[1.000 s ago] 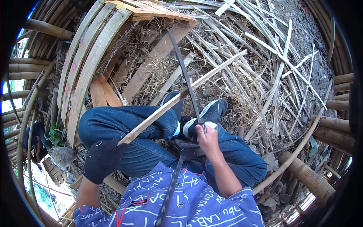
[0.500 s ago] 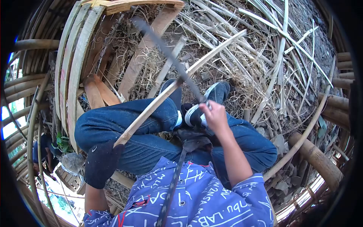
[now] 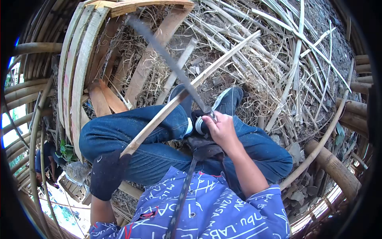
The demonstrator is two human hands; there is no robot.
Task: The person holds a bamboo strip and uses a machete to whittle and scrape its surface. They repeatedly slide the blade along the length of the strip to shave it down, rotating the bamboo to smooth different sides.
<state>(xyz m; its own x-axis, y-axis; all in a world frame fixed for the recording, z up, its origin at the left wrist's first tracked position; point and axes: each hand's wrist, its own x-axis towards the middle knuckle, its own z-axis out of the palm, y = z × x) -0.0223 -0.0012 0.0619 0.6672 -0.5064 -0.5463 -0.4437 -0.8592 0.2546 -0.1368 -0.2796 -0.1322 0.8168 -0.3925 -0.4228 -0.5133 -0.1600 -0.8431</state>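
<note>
Bamboo strip (image 3: pixel 187 93) is running from the left hand (image 3: pixel 108 173), which is wearing a black glove and closing around its lower end at about 8 o'clock, up across the left knee toward 1 o'clock, where its far tip is lying over the litter. It is looking long, thin and light, stiff along the grain yet likely springy, with split edges that could cut; holding it low near the glove and bracing it on the thigh seems the steadiest grip. Right hand (image 3: pixel 221 128) is wrapping the handle of a long dark blade (image 3: pixel 169 61), which is crossing the strip near centre and pointing toward 11 o'clock, blurred at its end. Jeans (image 3: pixel 159 137) and sneakers (image 3: pixel 227 104) are sitting directly beneath the crossing, close to the edge. Split bamboo waste (image 3: pixel 286 71) is piling from 12 to 3 o'clock, curved slats (image 3: pixel 81 67) are leaning at 10 o'clock, and thick bamboo poles (image 3: pixel 334 169) are lying at 4 o'clock.
</note>
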